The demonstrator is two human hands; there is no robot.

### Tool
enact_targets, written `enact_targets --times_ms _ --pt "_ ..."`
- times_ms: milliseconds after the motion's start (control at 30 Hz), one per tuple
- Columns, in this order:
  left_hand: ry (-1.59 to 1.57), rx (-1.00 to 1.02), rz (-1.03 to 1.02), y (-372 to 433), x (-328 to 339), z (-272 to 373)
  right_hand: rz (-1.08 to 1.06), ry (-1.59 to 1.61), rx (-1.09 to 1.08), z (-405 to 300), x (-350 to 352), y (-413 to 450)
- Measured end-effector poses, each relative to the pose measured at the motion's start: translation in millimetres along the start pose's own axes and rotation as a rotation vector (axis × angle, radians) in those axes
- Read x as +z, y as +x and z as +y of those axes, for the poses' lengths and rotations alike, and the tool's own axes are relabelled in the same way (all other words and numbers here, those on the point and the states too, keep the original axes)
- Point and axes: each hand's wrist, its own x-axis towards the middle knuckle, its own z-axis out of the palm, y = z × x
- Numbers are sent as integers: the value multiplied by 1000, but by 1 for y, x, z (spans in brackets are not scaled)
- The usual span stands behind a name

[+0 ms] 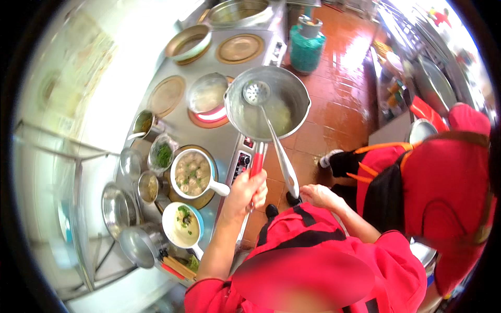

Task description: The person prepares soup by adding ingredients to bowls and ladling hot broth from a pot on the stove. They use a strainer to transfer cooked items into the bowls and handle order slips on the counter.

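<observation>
My left hand (244,193) grips the red handle of a deep metal saucepan (297,121). The pan is up in front of me, by the counter's front edge, with cloudy liquid inside. A slotted metal ladle (282,158) rests in it, its perforated bowl near the far wall. Loosely curled beside the ladle's handle end is my right hand (321,196); whether it touches the handle is unclear. Left of my left hand stands a white-handled bowl of meatballs in broth (193,173). A second handled bowl (172,225), nearer me, holds chopped greens and a little seasoning.
An induction counter (176,129) carries a pan (207,94) over a glowing ring. Chopped greens in a lined bowl (161,154) and metal containers (148,187) sit at left. A gas cylinder (307,49) stands on the wet-looking tiles (332,105). Close at right is another person (446,187).
</observation>
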Motion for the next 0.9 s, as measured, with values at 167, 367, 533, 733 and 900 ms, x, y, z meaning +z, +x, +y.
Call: enact_targets --times_ms 167,367,533,733,900 --pt "31 -37 -118 61 -4 29 44 124 116 11 -21 1" --pt "58 -73 -171 133 24 51 328 341 277 55 -76 42" --pt "-5 -70 -145 192 28 67 397 419 264 111 -113 112" --pt "-62 -119 -36 253 47 82 466 627 448 195 -153 150" --pt "-87 -94 -3 264 45 102 472 712 504 245 -181 169"
